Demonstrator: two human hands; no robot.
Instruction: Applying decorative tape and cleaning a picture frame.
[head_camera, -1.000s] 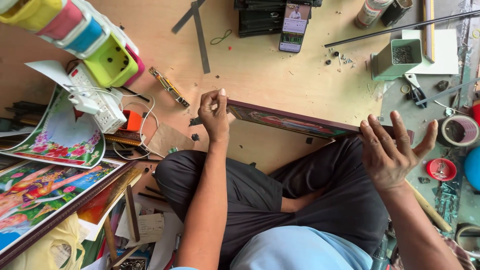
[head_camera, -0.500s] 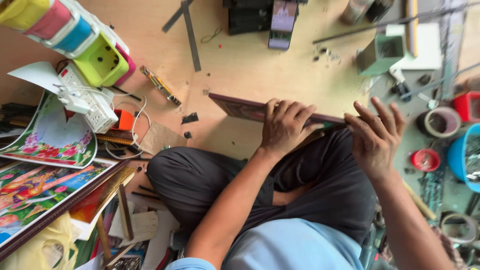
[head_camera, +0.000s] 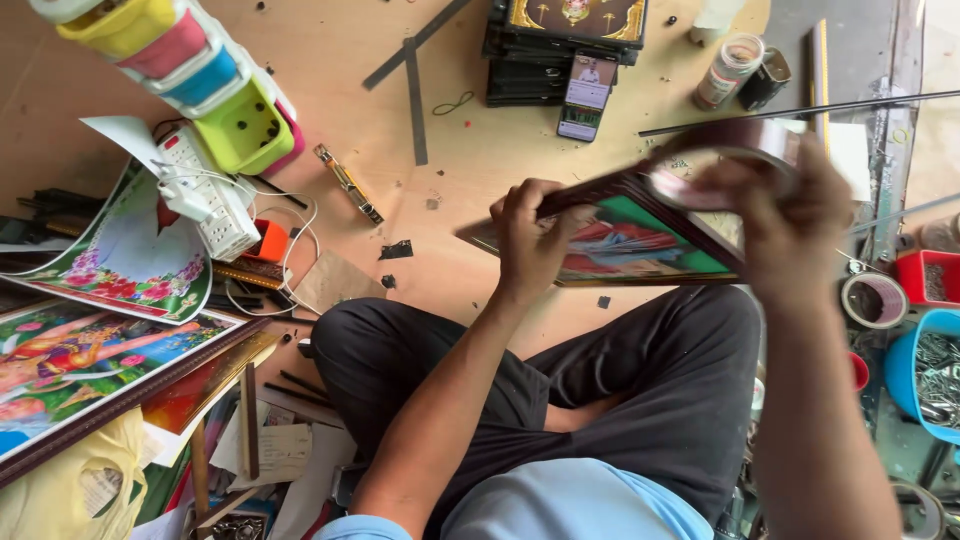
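Tilted up now, the stiff, light frame (head_camera: 640, 235) is gripped by the left hand (head_camera: 530, 235) at its edge; tape (head_camera: 725, 165) is held by the blurred right hand (head_camera: 790, 220).

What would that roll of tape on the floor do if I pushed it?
The tape roll lies flat on its side, so a push would probably slide it rather than roll it. It looks like a thin ring, so likely light. Stood on edge, it would probably roll away.
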